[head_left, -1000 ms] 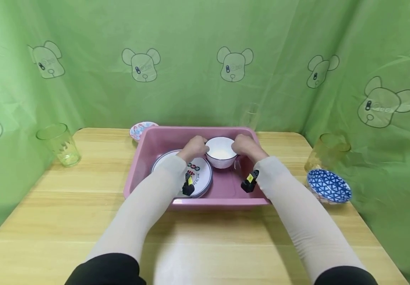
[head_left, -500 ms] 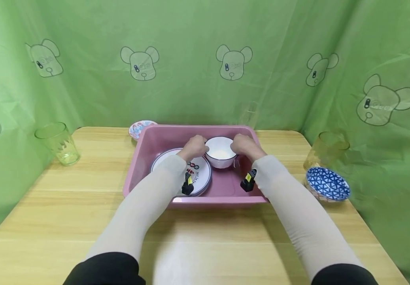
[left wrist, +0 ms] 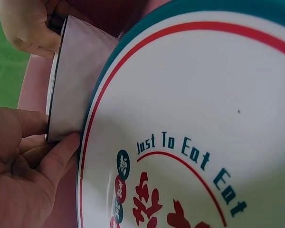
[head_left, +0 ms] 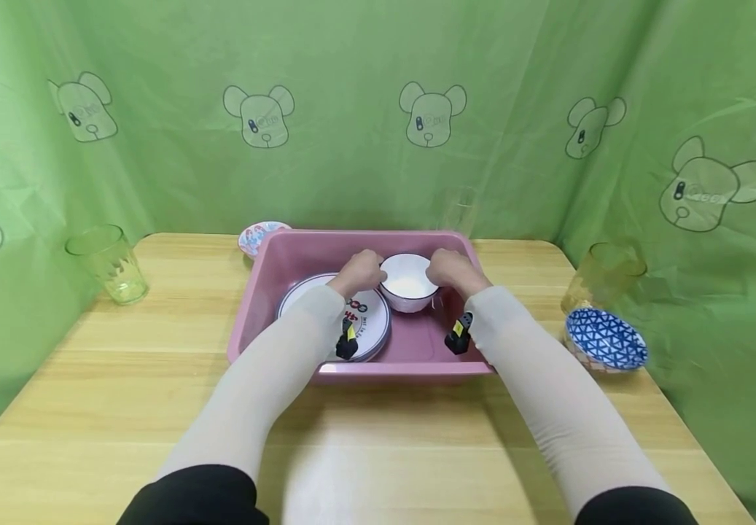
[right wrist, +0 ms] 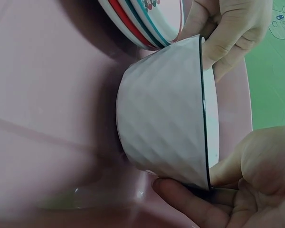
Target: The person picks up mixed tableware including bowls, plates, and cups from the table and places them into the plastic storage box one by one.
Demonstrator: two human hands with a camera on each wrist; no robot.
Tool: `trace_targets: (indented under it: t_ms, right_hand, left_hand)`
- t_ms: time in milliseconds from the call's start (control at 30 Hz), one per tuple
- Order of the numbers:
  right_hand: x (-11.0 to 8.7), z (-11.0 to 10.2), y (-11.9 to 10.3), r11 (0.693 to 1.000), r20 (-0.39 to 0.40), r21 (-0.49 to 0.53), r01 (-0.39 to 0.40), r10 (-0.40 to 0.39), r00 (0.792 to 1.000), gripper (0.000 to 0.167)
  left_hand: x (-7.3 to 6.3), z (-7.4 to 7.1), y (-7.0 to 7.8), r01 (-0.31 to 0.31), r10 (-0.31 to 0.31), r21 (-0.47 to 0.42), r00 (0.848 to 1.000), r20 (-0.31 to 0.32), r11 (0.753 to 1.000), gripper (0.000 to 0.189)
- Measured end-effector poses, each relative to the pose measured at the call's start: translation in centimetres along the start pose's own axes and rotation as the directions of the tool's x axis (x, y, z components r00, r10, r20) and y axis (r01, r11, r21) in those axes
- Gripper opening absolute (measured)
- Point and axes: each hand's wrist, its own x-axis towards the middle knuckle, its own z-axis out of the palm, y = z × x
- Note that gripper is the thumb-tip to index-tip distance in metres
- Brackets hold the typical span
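A white bowl [head_left: 409, 278] with a dark rim is held upright in the pink tub [head_left: 410, 369] by both hands. The left hand [head_left: 360, 272] pinches its left rim, thumb inside and fingers against the outer wall. At the opposite side the right hand [head_left: 454, 270] pinches the rim in the same way. Faceted texture covers the bowl's outer wall [right wrist: 161, 111] in the right wrist view. Beside it, a stack of round plates [head_left: 372, 321] with printed lettering fills the tub's left part, partly hidden by the left arm. The bowl's wall overlaps the plate edge in the left wrist view.
A greenish glass [head_left: 108, 266] stands at the table's left, and a small patterned bowl [head_left: 258, 237] behind the tub. Behind it too is a clear glass [head_left: 460, 210]. On the right are an amber glass [head_left: 601, 277] and a blue patterned bowl [head_left: 606, 339]. Green curtains surround the table.
The white bowl has shifted very slightly toward the front of the tub. Both hands keep their hold on its rim, and the plates stay where they were.
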Motion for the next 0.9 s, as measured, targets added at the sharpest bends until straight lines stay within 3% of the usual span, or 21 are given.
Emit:
trace_targets:
  t_ms: [167, 400, 567, 900]
  right_hand:
    - [0.04, -0.01, -0.05, 1.0, 0.005, -0.026, 0.009, -0.009, 1.0, 0.016]
    - [-0.06, -0.07, -0.23, 0.998, 0.014, -0.052, 0.024, -0.023, 1.0, 0.016]
    - [0.01, 0.04, -0.14, 0.999, -0.008, -0.046, 0.012, -0.013, 1.0, 0.016]
    - [0.22, 0.12, -0.04, 1.0, -0.079, -0.026, 0.01, -0.012, 0.997, 0.013]
  left_hand:
    - [0.01, -0.08, 0.05, 0.001, -0.001, 0.014, 1.0, 0.016, 1.0, 0.018]
    - [0.22, -0.1, 0.23, 0.014, -0.017, 0.091, 0.999, 0.028, 0.996, 0.046]
    - [0.42, -0.04, 0.14, -0.008, 0.004, 0.115, 1.0, 0.027, 0.993, 0.043]
    - [0.39, -0.25, 0.01, -0.023, 0.023, 0.015, 1.0, 0.0, 1.0, 0.035]
